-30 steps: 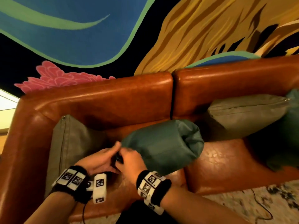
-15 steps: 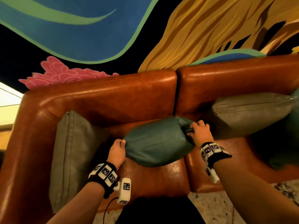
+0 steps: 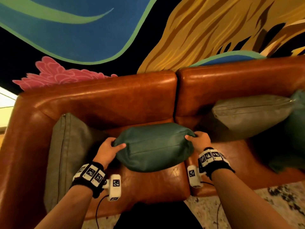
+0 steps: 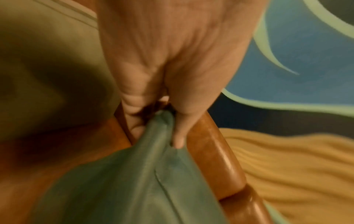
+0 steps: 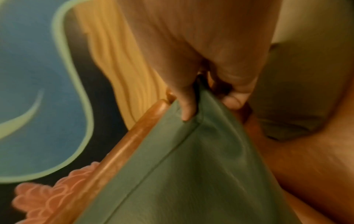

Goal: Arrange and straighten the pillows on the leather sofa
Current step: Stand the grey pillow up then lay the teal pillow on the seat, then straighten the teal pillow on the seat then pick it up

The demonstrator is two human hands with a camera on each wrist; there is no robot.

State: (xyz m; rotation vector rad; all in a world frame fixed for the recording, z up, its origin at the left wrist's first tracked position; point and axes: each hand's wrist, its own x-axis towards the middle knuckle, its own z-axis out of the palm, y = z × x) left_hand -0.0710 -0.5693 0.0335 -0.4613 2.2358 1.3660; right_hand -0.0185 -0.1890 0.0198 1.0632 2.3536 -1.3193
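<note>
While seemingly aloft, green pillow [image 3: 153, 146]

Four pillows on one sofa [image 3: 135, 95]: two teal [image 3: 153, 146] [image 3: 295, 138], two grey-green [image 3: 66, 154] [image 3: 250, 113].

The fingertips of the left hand [image 3: 108, 150] go behind the end of the green pillow [image 3: 155, 147], so they cannot be seen from the head. The right hand [image 3: 200, 141] hides its fingertips behind the other end. Both wrist pictures are blurry. A dark green pillow [image 3: 295, 134] at the right is cut off by the picture's edge. The grey pillow [image 3: 66, 156] in the sofa's corner is partly covered by the left arm.
</note>
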